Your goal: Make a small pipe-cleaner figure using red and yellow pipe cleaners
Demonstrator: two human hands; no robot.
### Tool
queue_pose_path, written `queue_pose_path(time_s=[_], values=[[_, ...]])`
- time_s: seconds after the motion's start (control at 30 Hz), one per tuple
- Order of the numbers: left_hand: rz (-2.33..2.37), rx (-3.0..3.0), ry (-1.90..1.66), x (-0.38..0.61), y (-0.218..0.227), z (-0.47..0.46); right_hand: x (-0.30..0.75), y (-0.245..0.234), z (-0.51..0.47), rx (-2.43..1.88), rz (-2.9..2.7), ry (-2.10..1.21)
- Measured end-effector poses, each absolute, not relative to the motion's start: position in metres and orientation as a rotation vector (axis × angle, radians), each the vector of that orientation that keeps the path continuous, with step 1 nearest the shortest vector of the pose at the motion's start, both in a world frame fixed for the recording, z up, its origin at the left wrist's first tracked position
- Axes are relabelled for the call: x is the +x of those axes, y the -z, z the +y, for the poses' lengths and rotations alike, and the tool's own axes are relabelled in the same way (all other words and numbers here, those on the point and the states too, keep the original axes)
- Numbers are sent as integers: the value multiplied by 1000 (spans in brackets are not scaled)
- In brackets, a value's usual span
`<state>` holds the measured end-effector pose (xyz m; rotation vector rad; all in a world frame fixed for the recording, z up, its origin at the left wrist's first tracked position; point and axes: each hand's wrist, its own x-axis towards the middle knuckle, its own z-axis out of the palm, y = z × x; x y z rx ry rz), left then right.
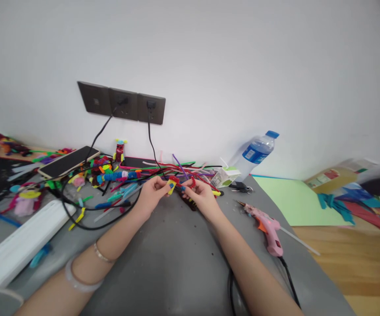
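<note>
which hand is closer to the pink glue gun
Right. The right hand is just left of the glue gun; the left hand lies farther left, beyond it.

craft piece point(173, 182) (tiny) blurred, elbows cut off

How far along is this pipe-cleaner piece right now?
Done: a small finished figure stands by the wall. In hand: the left hand and right hand each pinch the red, yellow and blue piece, still small. Left: loose pipe cleaners lie unused behind the hands; the glue gun lies untouched.
</note>
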<state>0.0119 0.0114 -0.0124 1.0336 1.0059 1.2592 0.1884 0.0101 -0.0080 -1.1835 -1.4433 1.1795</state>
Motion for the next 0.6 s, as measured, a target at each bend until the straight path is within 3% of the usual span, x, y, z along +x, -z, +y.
queue_pose_path(time_s=[0.33, 0.6], values=[[937, 838, -1271, 14, 4, 10, 189, 10, 11, -1103, -1474, -1046], [956, 1032, -1299, 10, 7, 12, 192, 7, 9, -1109, -1540, -1039]])
